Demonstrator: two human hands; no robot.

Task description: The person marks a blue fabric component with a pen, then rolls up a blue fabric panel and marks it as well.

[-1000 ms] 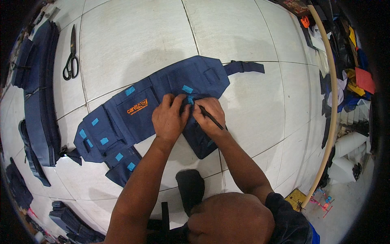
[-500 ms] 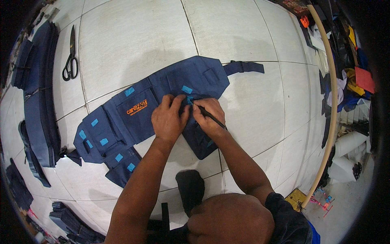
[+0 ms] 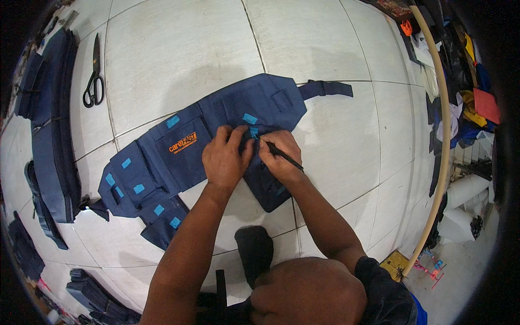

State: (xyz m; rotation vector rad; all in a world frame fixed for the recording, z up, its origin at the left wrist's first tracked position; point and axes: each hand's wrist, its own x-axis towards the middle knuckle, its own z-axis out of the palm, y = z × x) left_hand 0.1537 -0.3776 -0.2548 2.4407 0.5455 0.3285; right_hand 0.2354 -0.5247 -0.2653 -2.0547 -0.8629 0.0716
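A navy fabric belt with several pockets [image 3: 233, 105] lies spread on the floor, dotted with small pieces of blue tape. My left hand [image 3: 225, 160] presses its bent fingers onto the middle of the cloth, thumb and forefinger gripping it beside one blue tape piece [image 3: 254, 132]. Across from it, my right hand [image 3: 281, 160] pinches a slim black pen-like tool [image 3: 286, 156], its back end pointing toward the wrist. The tool's working tip is hidden by my fingers, close to that tape. A loose pocket flap [image 3: 265, 195] hangs below both hands.
Black scissors [image 3: 95, 84] lie at the upper left, beside long stacks of navy fabric [image 3: 51, 130]. A strap with a buckle [image 3: 333, 89] sticks out from the belt's right end. Along the right runs a curved tan edge [image 3: 445, 119], with mixed cloth scraps beyond.
My right hand has shifted slightly right, off the blue tape piece, which now shows more fully. My left hand stays in place, and the belt has barely moved.
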